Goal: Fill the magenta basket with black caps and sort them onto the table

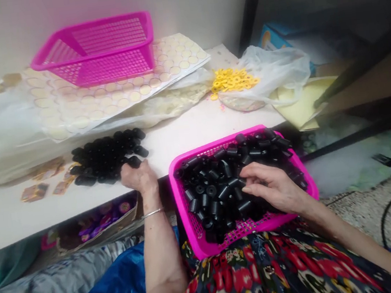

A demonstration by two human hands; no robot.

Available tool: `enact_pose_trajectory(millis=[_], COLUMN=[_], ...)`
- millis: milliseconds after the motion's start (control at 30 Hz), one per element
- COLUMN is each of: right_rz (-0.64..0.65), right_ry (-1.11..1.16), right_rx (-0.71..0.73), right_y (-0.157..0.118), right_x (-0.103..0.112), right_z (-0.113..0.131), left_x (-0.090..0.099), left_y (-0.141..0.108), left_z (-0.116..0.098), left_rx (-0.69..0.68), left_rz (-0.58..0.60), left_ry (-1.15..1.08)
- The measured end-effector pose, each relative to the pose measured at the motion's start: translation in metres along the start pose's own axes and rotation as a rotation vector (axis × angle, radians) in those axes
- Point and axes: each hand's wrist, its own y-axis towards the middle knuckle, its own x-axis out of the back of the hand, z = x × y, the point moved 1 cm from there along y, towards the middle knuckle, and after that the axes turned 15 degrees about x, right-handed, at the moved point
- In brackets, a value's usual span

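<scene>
On my lap sits a pink plastic basket (187,223) filled with loose black plastic cylinders (214,208), some showing a hole in the end. My right hand (270,187) reaches over its right half, thumb and fingers pinched on one of the black cylinders. At the table's front edge, my left hand (138,176) curls its fingers around a black cylinder (133,161), partly hidden by the hand. Just beyond it, a tight group of black cylinders (105,153) stands on the white table (179,132).
Small orange-brown packets (35,192) lie left of the group. Behind stands another pink basket (114,66) on printed sheets (184,55). Yellow ring-shaped pieces (233,80) spill by a clear plastic bag (274,68). Below the table is a box with purple items (100,227).
</scene>
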Motion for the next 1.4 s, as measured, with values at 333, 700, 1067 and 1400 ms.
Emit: enact_pose_trajectory(millis=[333,700,1067,1400], right_rz=[-0.242,0.359,-0.141,-0.175], right_ry=[-0.494,-1.031,-0.168,0.085], right_rx=[0.117,0.151,-0.032,-0.18], right_y=[0.007,0.061,0.026,0.017], right_x=[0.03,-0.002,0.013,0.02], right_z=[-0.023,-0.028,-0.036,-0.043], left_x=[-0.01,0.058,0.074,0.082], left_y=[0.008,-0.065,-0.158,-0.145], left_z=[-0.012,-0.026,-0.049,-0.04], left_rx=[0.091,-0.283,-1.124,-1.134], left_rz=[-0.056,0.32,0.865,0.886], left_ry=[-0.082,-0.36,0.381,0.255])
